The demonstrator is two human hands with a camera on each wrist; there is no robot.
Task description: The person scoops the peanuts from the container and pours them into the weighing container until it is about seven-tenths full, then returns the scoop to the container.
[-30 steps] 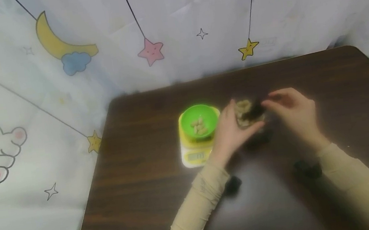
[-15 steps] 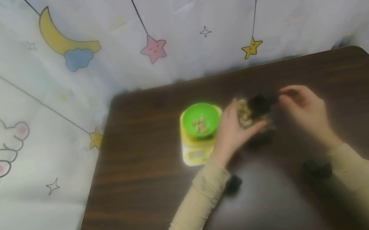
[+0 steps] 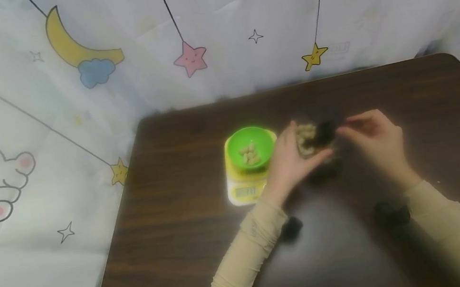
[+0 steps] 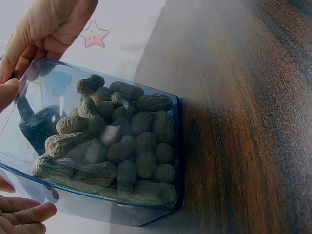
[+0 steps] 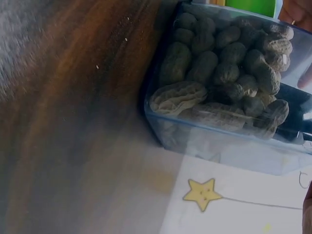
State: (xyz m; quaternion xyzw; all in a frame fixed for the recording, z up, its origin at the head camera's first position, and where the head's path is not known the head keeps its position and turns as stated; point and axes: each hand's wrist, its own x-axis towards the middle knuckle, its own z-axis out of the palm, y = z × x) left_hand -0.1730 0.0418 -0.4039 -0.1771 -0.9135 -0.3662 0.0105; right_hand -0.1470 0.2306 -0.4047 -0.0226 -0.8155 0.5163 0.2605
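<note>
- Box (image 4: pixel 107 209): on the table (image 3: pixel 167 194), between your hands; peanuts (image 4: pixel 117 136) sit behind its clear walls.
- Left hand (image 3: pixel 286 165): you grip the box's left side.
- Right hand (image 3: pixel 378 139): you pinch a black tool (image 4: pixel 41 129) reaching into the box.
- Scale (image 3: pixel 237 175): left of the box; your left hand hides its near right corner from the head camera.
- Bowl (image 3: pixel 250 134): on the scale; holds pale pieces (image 3: pixel 250 154).

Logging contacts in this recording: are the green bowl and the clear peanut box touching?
Apart: in the head view, the left hand and a strip of table separate the green bowl from the clear peanut box.
</note>
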